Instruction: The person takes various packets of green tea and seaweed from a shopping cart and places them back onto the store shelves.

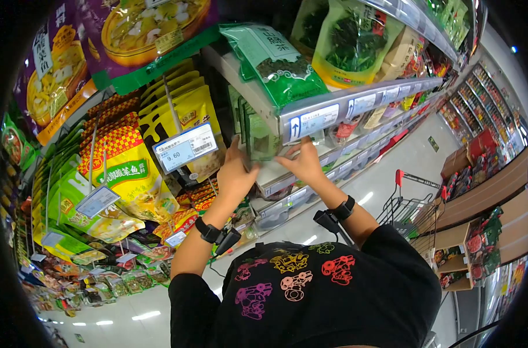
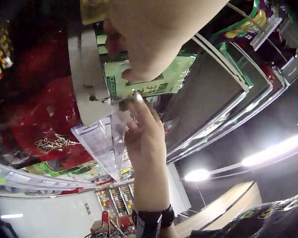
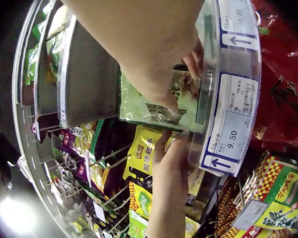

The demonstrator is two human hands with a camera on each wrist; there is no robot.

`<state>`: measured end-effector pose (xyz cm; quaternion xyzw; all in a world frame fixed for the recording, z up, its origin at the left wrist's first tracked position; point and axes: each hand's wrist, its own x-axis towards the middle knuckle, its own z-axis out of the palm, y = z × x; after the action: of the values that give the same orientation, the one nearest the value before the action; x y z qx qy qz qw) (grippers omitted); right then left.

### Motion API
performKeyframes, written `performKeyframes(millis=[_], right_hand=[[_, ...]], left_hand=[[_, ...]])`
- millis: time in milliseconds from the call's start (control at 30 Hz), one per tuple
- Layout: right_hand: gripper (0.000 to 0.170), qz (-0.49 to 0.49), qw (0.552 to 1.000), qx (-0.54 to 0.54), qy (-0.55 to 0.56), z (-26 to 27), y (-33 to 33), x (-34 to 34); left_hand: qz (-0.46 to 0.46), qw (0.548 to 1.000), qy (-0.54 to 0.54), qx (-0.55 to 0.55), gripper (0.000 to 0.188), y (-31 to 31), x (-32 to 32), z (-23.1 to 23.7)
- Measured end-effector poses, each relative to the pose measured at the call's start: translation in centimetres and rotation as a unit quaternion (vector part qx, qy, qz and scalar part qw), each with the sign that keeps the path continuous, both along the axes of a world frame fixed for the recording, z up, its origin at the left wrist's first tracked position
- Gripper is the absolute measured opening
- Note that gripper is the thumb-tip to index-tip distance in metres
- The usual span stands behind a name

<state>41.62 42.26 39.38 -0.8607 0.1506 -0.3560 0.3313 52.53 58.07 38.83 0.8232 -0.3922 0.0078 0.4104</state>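
A pale green packet stands at the end of a shelf, under the upper shelf's price rail, with similar packets beside it. My left hand grips its left side; in the left wrist view the thumb lies across the packet. From the right, my right hand holds the other side. In the right wrist view that thumb rests on the packet's clear window, with curled fingers beside the rail. The rail and hands hide part of the packet.
Yellow bags hang on hooks at the left, behind a 9.60 price tag. A green packet lies on the upper shelf. Its price rail juts out above my right hand. A shopping cart stands in the aisle at the right.
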Motion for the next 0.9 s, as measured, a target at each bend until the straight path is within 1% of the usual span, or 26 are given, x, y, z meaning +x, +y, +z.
performKeyframes(millis=[33,67,100,133,167,200,233,267,300,333,367,400,467,500,533,600,633,667,733,767,800,833,900], right_hand=[[0.072,0.002,1.0,0.008,-0.022,-0.1,0.2,-0.3],[0.072,0.004,0.999,0.017,-0.044,-0.2,0.3,-0.7],[0.074,0.006,0.999,0.017,-0.035,-0.4,0.5,-1.3],[0.072,0.011,0.998,0.058,-0.032,-0.2,0.8,-2.0],[0.07,0.015,0.994,0.1,-0.031,0.3,1.1,-2.9],[0.068,0.016,0.989,0.142,-0.032,0.4,1.3,-3.8],[0.057,0.008,0.984,0.171,-0.059,-0.6,1.3,-4.7],[0.053,-0.025,0.991,0.099,-0.088,-0.9,1.2,-5.8],[0.049,-0.063,0.991,0.025,-0.112,-1.4,1.1,-7.3],[0.045,-0.105,0.985,-0.049,-0.13,-1.7,1.1,-9.0],[0.035,-0.1,0.984,-0.016,-0.147,-1.0,1.6,-11.0],[0.035,-0.084,0.986,-0.036,-0.139,-0.9,1.4,-13.1],[0.033,-0.067,0.989,-0.071,-0.113,-1.0,0.7,-18.0],[0.031,-0.079,0.991,-0.067,-0.088,-1.1,0.8,-21.0],[0.03,-0.1,0.992,-0.049,-0.061,-1.9,0.9,-24.1],[0.029,-0.14,0.99,-0.008,-0.014,-4.7,1.5,-30.7],[0.027,-0.173,0.985,-0.001,-0.004,-6.1,2.1,-34.1],[0.026,-0.224,0.974,0.034,0.008,-7.8,2.6,-37.9],[0.023,-0.314,0.943,0.106,0.024,-10.7,4.6,-45.2],[0.02,-0.361,0.919,0.152,0.035,-11.1,5.7,-48.4],[0.018,-0.403,0.893,0.196,0.046,-11.4,6.7,-51.6],[0.016,-0.458,0.864,0.206,0.021,-13.7,7.6,-54.3],[0.017,-0.524,0.817,0.24,0.01,-15.4,9.4,-59.1]], left_hand=[[-0.001,1.0,-0.026,-0.004,0.07,0.0,-0.2,-0.2],[0.008,0.999,-0.019,-0.031,0.067,0.2,-0.6,-0.3],[0.015,0.998,-0.014,-0.057,0.064,0.3,-1.3,-0.2],[0.022,0.996,-0.008,-0.083,0.061,0.5,-1.9,-0.2],[0.04,0.991,-0.017,-0.129,0.051,0.1,-2.3,-1.3],[0.027,0.986,-0.015,-0.161,0.048,0.2,-3.0,-1.4],[0.01,0.981,-0.012,-0.193,0.046,0.2,-4.0,-1.2],[-0.01,0.975,-0.006,-0.223,0.044,-0.1,-5.0,-1.0],[-0.047,0.959,-0.012,-0.28,0.043,-0.9,-6.1,-1.7],[-0.078,0.956,-0.014,-0.283,0.043,-1.4,-7.4,-1.5],[-0.112,0.952,-0.013,-0.285,0.042,-2.1,-9.2,-1.1],[-0.15,0.946,-0.008,-0.288,0.041,-2.9,-11.2,-0.9],[-0.22,0.938,0.054,-0.262,0.033,-5.0,-15.4,-1.1],[-0.253,0.931,0.086,-0.248,0.031,-6.1,-17.9,-1.4],[-0.286,0.922,0.116,-0.233,0.029,-7.1,-20.6,-1.9],[-0.364,0.905,0.131,-0.18,0.028,-8.6,-26.5,-3.5],[-0.4,0.894,0.134,-0.154,0.027,-9.1,-29.3,-4.4],[-0.449,0.872,0.14,-0.133,0.026,-9.5,-32.5,-5.1],[-0.538,0.825,0.145,-0.09,0.024,-9.6,-38.8,-6.6],[-0.57,0.804,0.161,-0.047,0.023,-9.7,-41.5,-7.3],[-0.592,0.788,0.169,-0.018,0.022,-9.6,-44.0,-8.1],[-0.61,0.774,0.173,0.007,0.021,-9.7,-46.2,-9.1],[-0.633,0.752,0.181,0.043,0.019,-10.0,-50.3,-10.2]])
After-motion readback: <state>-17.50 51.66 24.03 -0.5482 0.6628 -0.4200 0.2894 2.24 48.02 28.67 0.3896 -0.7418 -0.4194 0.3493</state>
